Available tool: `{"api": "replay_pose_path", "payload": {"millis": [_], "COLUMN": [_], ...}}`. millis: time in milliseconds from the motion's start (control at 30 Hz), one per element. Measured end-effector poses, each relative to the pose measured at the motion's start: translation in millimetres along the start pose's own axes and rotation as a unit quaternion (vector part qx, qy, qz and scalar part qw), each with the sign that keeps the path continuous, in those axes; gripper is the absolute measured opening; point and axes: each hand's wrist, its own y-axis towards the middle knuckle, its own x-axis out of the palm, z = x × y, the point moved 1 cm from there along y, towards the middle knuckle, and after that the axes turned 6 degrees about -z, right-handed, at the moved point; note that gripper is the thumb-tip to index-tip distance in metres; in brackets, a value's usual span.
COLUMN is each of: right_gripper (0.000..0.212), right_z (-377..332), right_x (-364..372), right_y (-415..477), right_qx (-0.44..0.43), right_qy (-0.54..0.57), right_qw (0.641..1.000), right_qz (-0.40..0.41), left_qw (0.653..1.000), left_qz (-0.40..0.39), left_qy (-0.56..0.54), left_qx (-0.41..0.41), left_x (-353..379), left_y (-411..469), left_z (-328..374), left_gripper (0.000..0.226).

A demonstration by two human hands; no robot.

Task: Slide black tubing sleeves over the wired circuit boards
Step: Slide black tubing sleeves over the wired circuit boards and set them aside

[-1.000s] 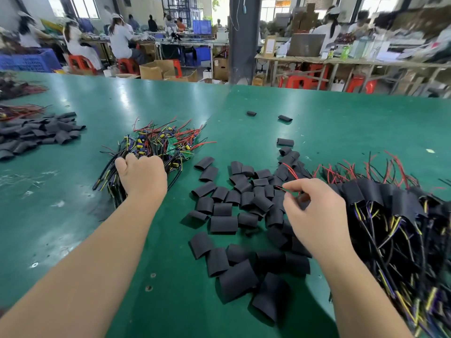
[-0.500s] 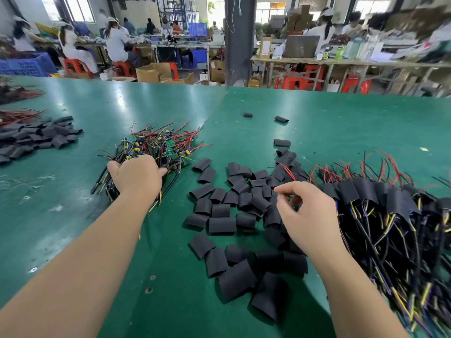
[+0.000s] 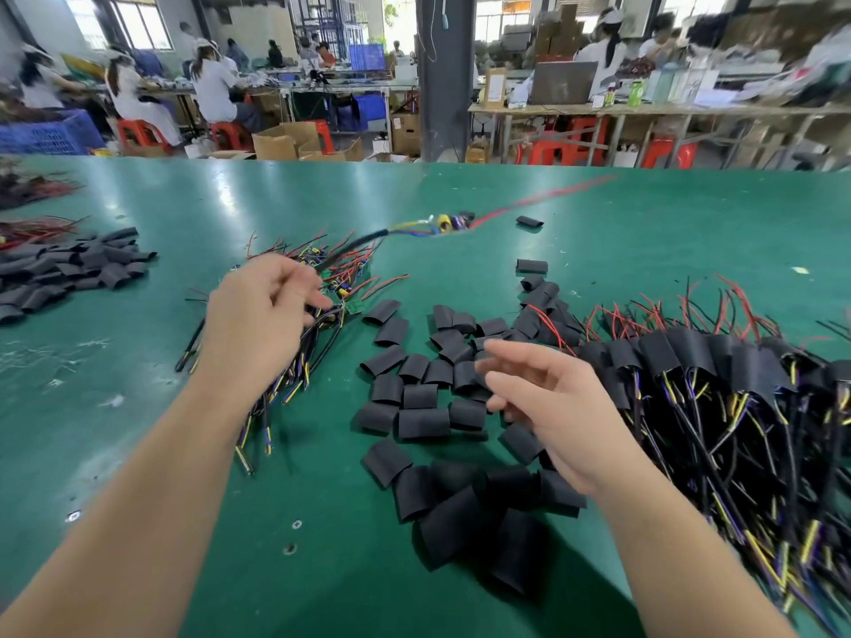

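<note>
Two hands: right hand spreads fingers above sleeves; whether left hand pinches the blurred wired board I cannot tell; its tangled wires could drag the pile

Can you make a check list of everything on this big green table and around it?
Surface: green table, scuffed, small scraps.
Job's things: loose sleeves in middle; bare boards left; sleeved boards right.
Clutter: second sleeve pile far left.
Hands: left hand over bare boards, grip unclear; right hand open, empty.
Cables: blurred board, wires stretched beyond left hand.
Surroundings: workers at benches, red stools, boxes.
</note>
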Motion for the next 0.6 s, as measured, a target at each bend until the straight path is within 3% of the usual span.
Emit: {"api": "replay_pose_path", "payload": {"millis": [67, 133, 233, 333, 500, 600], "right_gripper": [0.064, 0.070, 0.035, 0.020, 0.007, 0.004], "right_z": [1, 0, -4, -3, 5, 5], "right_x": [4, 3, -2, -2, 9, 8], "right_y": [0, 1, 3, 3, 7, 8], "right_qx": [-0.005, -0.049, -0.112, -0.105, -0.061, -0.066], "right_qy": [0.137, 0.202, 0.184, 0.175, 0.207, 0.207], "right_qw": [0.989, 0.977, 0.977, 0.979, 0.976, 0.975], "right_qz": [-0.048, -0.045, -0.002, 0.019, 0.030, 0.038], "left_qw": [0.997, 0.988, 0.969, 0.963, 0.954, 0.955], "left_qz": [-0.071, -0.149, -0.220, -0.183, -0.209, -0.200], "left_qy": [-0.006, 0.038, 0.113, 0.192, 0.103, 0.064], "left_qx": [0.013, 0.029, 0.020, 0.040, 0.186, 0.212], "left_x": [8, 15, 25, 37, 69, 81], "left_y": [-12, -20, -28, -38, -56, -58], "left_z": [2, 1, -3, 1, 33, 42], "left_gripper": [0.026, 0.026, 0.026, 0.021, 0.041, 0.028]}}
